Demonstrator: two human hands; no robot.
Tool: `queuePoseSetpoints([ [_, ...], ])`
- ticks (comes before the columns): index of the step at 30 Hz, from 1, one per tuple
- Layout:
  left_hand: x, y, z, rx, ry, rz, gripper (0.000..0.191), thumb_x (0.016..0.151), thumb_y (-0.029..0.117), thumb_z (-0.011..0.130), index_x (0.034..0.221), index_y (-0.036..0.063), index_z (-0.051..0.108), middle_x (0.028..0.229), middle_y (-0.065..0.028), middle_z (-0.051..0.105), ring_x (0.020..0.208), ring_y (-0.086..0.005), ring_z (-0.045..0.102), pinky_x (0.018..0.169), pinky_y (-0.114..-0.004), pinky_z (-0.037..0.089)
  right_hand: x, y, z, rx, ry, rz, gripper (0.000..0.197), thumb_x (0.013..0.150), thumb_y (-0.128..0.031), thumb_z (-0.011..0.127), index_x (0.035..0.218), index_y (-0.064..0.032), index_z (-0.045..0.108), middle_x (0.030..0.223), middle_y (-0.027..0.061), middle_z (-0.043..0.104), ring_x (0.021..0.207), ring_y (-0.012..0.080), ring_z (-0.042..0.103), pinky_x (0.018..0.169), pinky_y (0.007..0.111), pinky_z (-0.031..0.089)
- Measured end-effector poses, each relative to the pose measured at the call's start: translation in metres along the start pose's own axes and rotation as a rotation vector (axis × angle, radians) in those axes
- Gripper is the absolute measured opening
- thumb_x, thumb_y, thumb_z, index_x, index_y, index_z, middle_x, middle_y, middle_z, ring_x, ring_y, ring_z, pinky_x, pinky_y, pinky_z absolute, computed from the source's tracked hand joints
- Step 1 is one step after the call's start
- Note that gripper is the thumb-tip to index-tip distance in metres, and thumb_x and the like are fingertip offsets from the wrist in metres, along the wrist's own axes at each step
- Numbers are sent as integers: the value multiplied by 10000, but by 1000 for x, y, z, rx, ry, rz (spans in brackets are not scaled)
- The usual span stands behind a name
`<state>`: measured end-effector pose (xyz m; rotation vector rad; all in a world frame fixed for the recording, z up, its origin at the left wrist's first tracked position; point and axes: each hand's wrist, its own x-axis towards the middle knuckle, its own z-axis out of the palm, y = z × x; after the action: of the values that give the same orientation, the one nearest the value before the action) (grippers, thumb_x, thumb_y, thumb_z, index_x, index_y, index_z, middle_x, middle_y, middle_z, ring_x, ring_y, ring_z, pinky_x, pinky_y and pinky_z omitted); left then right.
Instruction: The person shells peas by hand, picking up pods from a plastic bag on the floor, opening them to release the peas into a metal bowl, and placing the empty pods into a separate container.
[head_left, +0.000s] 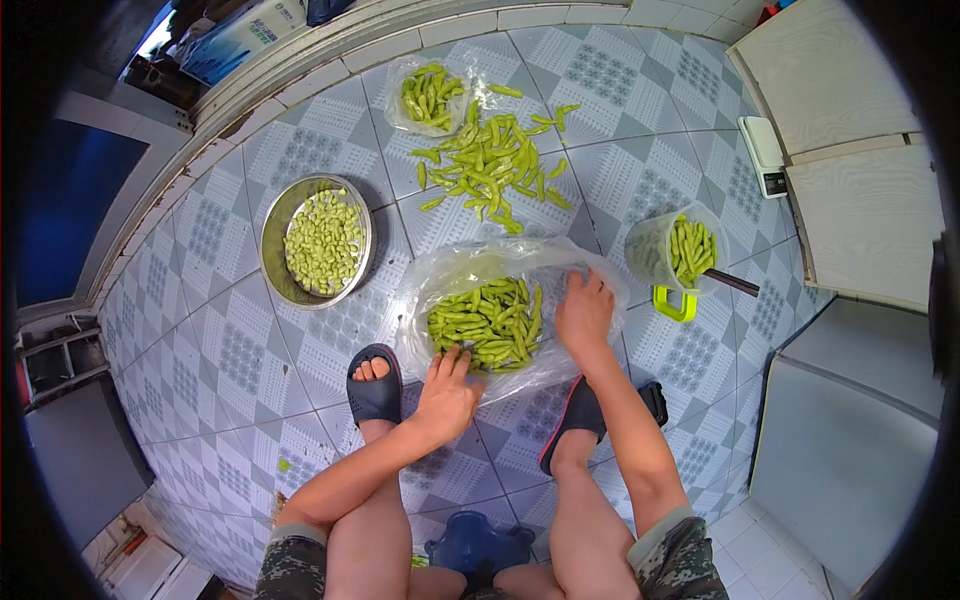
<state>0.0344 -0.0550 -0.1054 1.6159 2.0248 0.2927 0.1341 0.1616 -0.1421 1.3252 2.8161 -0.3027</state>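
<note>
A large clear plastic bag (517, 259) lies wide open on the tiled floor between the feet, with a heap of green soybean pods (487, 322) inside. My left hand (448, 394) rests at the bag's near left edge, fingertips at the lowest pods; whether it pinches the film cannot be told. Inside the bag's right part is my right hand (586, 311), fingers spread against the film, apart from the pods. Beyond the bag, loose pods (495, 161) are scattered on the floor. At the left, a round metal bowl (274, 247) holds shelled green beans (322, 244).
A small bag of pods (431, 97) stands behind the loose ones. To the right are a clear plastic pitcher (649, 251) with pods and a green handle, and a white scale (763, 154) beside the cabinet (862, 217). Slippered feet flank the bag; a blue stool (480, 544) is below.
</note>
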Motion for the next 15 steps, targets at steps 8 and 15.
queuePoseSetpoints([
  [8,7,-8,-10,-132,117,-57,244,710,107,630,947,51,645,1217,-222,467,1209,-395,358,1014,-494,279,1,-20,8,401,-157,-361,160,716,-42,555,860,-81,612,892,61,551,922,279,501,796,398,417],
  [15,27,-32,-29,64,343,-141,395,685,55,611,1071,-15,566,1283,-236,397,1239,-386,325,1048,-490,226,-1,-11,8,512,-262,-224,142,711,-48,595,852,-71,598,891,85,564,853,293,548,716,388,454],
])
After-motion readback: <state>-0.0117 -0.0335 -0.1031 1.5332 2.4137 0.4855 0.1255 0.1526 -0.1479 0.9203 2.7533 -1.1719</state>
